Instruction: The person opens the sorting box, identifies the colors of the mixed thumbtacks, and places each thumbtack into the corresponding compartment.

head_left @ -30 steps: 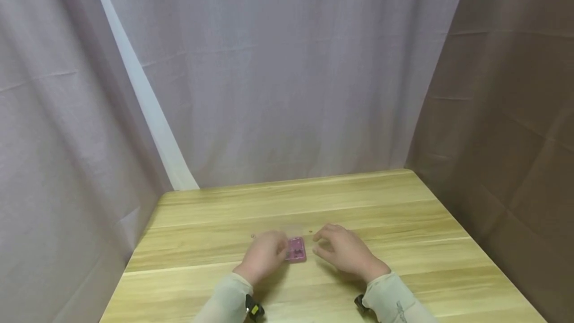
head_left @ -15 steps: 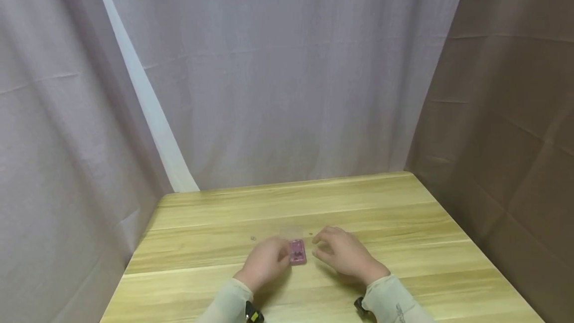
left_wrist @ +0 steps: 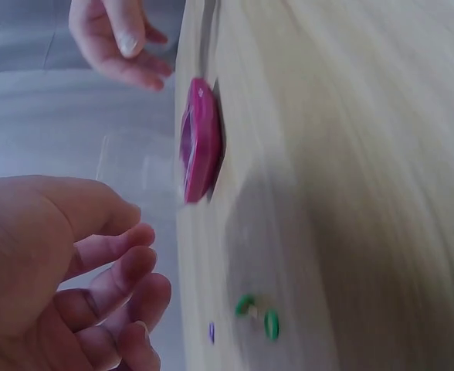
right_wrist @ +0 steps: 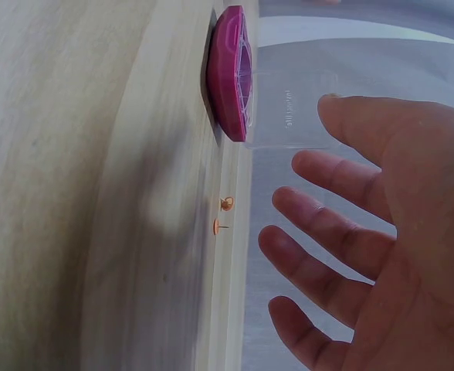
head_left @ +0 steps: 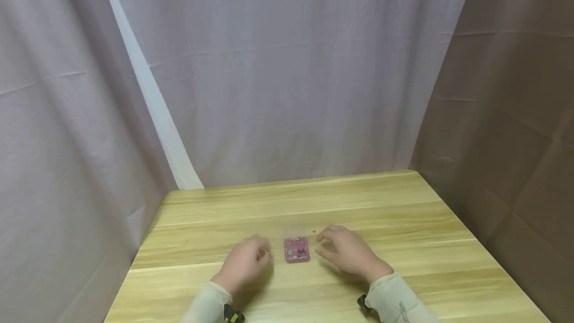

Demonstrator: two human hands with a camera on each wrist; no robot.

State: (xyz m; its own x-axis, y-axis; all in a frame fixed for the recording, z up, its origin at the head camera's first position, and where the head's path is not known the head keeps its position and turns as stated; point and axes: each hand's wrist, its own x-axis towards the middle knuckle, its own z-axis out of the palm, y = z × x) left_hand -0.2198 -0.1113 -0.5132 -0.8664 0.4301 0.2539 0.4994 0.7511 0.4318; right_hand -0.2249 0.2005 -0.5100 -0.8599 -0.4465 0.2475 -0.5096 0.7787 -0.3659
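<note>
A small pink box [head_left: 296, 249] with compartments lies on the table between my hands, its clear lid [right_wrist: 289, 108] raised at the far side. Inside sit a green piece [head_left: 289, 252] and several dark pieces [head_left: 301, 251]. My left hand [head_left: 245, 261] hovers to the left, apart from the box, fingers loosely bent; nothing shows between them. Below it in the left wrist view lie two small green ring-like pieces [left_wrist: 271, 325] and a purple one [left_wrist: 211, 332]. To the right, my right hand [head_left: 347, 251] has relaxed, spread fingers and holds nothing.
Two small orange tack-like pieces [right_wrist: 226, 203] lie on the wooden table [head_left: 381, 203] beyond my right fingertips. Grey curtains [head_left: 287, 74] hang behind and to the left; a brown curtain [head_left: 511, 113] hangs on the right.
My left hand has moved left, away from the box, uncovering its left side and the green piece inside. The right hand has stayed nearly in place.
</note>
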